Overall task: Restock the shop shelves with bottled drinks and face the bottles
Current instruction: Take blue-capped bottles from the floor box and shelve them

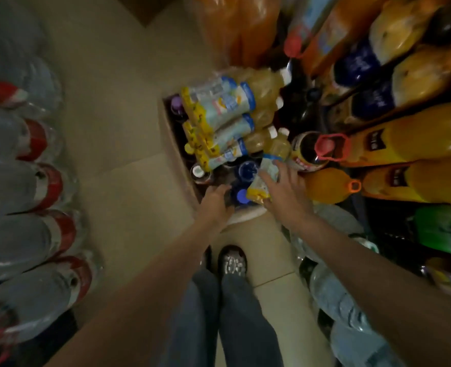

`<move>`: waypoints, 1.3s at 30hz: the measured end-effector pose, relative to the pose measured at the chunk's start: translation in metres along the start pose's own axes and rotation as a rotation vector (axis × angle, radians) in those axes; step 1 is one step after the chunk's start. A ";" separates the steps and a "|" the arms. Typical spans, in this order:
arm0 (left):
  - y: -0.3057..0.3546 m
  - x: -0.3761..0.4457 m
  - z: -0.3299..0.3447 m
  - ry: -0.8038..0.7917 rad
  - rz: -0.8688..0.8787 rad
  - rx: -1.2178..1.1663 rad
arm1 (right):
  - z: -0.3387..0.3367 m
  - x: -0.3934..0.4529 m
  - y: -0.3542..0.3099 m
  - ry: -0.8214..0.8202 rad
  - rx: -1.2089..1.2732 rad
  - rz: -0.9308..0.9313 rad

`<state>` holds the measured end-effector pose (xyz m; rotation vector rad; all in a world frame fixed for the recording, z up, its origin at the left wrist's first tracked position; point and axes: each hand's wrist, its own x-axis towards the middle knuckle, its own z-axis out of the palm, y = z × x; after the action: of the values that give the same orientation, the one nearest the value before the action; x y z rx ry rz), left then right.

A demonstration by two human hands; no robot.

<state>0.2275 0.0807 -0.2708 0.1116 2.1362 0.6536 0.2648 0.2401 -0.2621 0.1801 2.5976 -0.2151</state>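
Observation:
A cardboard box [172,144] stands on the floor ahead of me, with bottles standing in it under several juice bottles [224,120] with yellow and light-blue labels lying across its top. My right hand [285,192] grips one such juice bottle [268,168] at the box's near right corner. My left hand [216,205] reaches into the near end of the box, fingers curled beside a blue-capped bottle [241,196]; whether it holds anything is blurred.
Large orange drink bottles [404,144] and a dark cola bottle [306,152] fill the shelves on the right. Packs of water bottles with red labels [28,181] line the left. Tiled floor [118,128] lies between. My feet [232,263] stand just before the box.

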 end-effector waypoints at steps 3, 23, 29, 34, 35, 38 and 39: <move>-0.018 0.034 0.037 -0.030 -0.003 0.022 | 0.040 0.016 -0.003 0.083 0.051 0.010; -0.072 0.054 0.043 0.245 0.011 0.043 | 0.063 0.088 -0.034 -0.024 -0.399 0.000; -0.066 0.046 0.030 0.336 0.013 -0.230 | 0.076 0.111 -0.051 -0.107 -0.409 0.115; -0.067 0.043 0.019 0.349 -0.034 -0.315 | 0.077 0.096 -0.050 -0.101 -0.308 0.013; -0.067 0.040 0.017 0.347 -0.043 -0.332 | 0.076 0.090 -0.050 -0.100 -0.320 -0.025; -0.065 0.034 0.010 0.336 -0.035 -0.351 | 0.074 0.077 -0.056 -0.095 -0.258 -0.106; -0.063 0.033 0.007 0.331 -0.034 -0.349 | 0.072 0.072 -0.058 -0.107 -0.239 -0.125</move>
<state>0.2223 0.0400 -0.3293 -0.2375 2.2908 1.0735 0.2284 0.1761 -0.3532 -0.0778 2.5042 0.0415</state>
